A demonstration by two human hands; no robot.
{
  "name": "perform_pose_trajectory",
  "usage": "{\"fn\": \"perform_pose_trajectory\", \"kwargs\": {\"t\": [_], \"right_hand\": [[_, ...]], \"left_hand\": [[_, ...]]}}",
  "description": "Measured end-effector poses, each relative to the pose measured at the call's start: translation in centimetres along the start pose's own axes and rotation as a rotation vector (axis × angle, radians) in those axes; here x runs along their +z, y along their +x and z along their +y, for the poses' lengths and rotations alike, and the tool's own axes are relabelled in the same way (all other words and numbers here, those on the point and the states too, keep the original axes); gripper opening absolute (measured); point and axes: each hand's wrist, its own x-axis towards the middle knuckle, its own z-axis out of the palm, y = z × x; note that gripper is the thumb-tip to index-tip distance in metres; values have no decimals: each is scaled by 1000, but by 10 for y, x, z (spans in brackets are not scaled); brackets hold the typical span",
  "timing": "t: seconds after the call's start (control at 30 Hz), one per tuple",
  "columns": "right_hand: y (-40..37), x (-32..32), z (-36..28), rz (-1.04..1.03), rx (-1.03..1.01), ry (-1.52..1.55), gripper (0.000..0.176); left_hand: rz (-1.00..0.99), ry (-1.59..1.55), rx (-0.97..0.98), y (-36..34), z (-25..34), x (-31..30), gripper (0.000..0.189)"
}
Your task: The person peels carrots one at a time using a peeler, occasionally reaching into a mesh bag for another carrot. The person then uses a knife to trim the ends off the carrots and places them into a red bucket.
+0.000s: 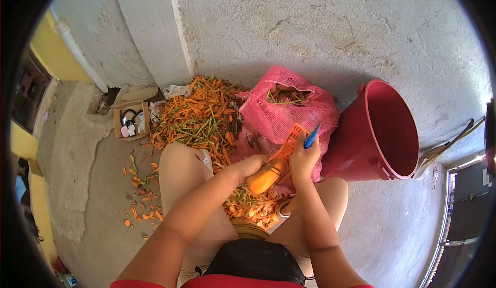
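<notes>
Presently the carrot (262,183) sits at the middle of the work, tilted and lifted clear of the carrot shavings (253,205) at 6 o'clock beneath it. Taking it as the clock's centre, with 12 straight ahead, the left hand (251,167) wraps its side at 10 o'clock, fingers curled around it. The right hand (305,157), at 2 o'clock, is clenched on a blue-handled tool (312,136), whose working end I cannot make out. An orange perforated strip (291,139) runs just beside that grip, at 1 o'clock; whether it is also held, I cannot tell.

This looks like paring. To do it well, keep the left fingers low and behind the line of the cut, hold the edge nearly flat so only a thin layer lifts, and roll the carrot a little after each stroke. Short, even strokes should suit such a thick body better than hard pushes.

Working low would let scraps drop at 6 o'clock, away from the pink mesh sack (279,104) at 12 to 1 and the red bucket (349,146) at 2. A heap of peelings (199,112) with green stems lies between 10 and 11.
</notes>
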Motion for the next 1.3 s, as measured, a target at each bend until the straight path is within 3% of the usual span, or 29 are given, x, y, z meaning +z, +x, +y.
{"fn": "perform_pose_trajectory", "kwargs": {"t": [0.07,0.13,0.23,0.27,0.33,0.47,0.5,0.57,0.77,0.87,0.93,0.97,1.03,1.07,1.1,1.13,1.2,1.3], "right_hand": [[8,-5,2,-2,-32,-125,13],[38,-13,32,193,-140,-121,14],[72,-38,67,396,-1,-335,19],[78,-47,77,378,128,-258,19],[74,-46,68,359,75,-106,17],[34,-17,29,104,-48,107,11],[19,-9,14,8,62,215,11],[-5,4,-10,-130,97,260,10],[-32,10,-24,-267,60,-132,10],[-26,11,-16,-233,50,-226,12],[-9,10,2,-74,26,-215,11],[4,7,15,6,14,-211,11],[43,-14,47,175,-71,-420,8],[58,-22,64,279,-2,-525,9],[61,-29,59,344,29,-439,12],[76,-41,110,379,100,-487,25],[81,-46,101,397,135,-387,16],[63,-29,77,270,-37,-17,16]], "left_hand": [[-19,46,-29,-3,1,-1,40],[-25,55,-49,-5,1,-3,41],[-21,200,-19,-14,5,8,43],[13,177,-13,-13,6,6,43],[80,122,-3,-8,3,1,43],[149,-118,-40,-9,13,9,40],[122,-209,-21,-6,12,8,38],[52,-226,44,9,1,-15,37],[66,-301,116,7,3,-7,34],[101,-229,95,9,1,-10,33],[10,-166,49,8,7,-8,30],[128,26,-48,-5,12,6,36],[95,56,-41,-11,11,8,39],[81,73,-37,-15,11,8,40],[49,146,-28,-22,17,13,39],[68,113,-9,-20,17,11,39],[105,42,32,-18,13,10,38],[113,104,-21,-21,21,12,37]]}}
